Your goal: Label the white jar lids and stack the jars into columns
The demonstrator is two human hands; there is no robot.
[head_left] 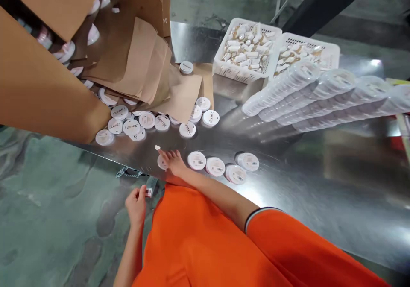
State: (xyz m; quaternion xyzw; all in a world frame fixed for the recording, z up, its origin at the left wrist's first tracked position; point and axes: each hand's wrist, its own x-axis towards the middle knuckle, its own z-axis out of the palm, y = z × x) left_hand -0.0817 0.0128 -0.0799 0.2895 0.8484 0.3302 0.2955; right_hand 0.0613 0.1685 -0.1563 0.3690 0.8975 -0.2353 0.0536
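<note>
Below the table's front edge, my left hand [136,205] is closed, pinching a strip of barcode labels [149,191] between thumb and fingers. My right hand [175,164] reaches across my body to the front of the table. A small white label [157,147] is at its index fingertip, and the other fingers are bent. Partly covered by this hand lies a round, flat white-lidded jar [162,163]. Just right of it are several similar jars [215,166], barcode labels facing up; at least some look stacked.
A large cardboard box [48,82] lies open at left, spilling loose jars [131,127] and brown cardboard sheets [144,60] onto the metal table [288,163]. White baskets [237,75] of small bottles stand behind. Leaning stacks of clear-wrapped round containers [336,95] occupy the right.
</note>
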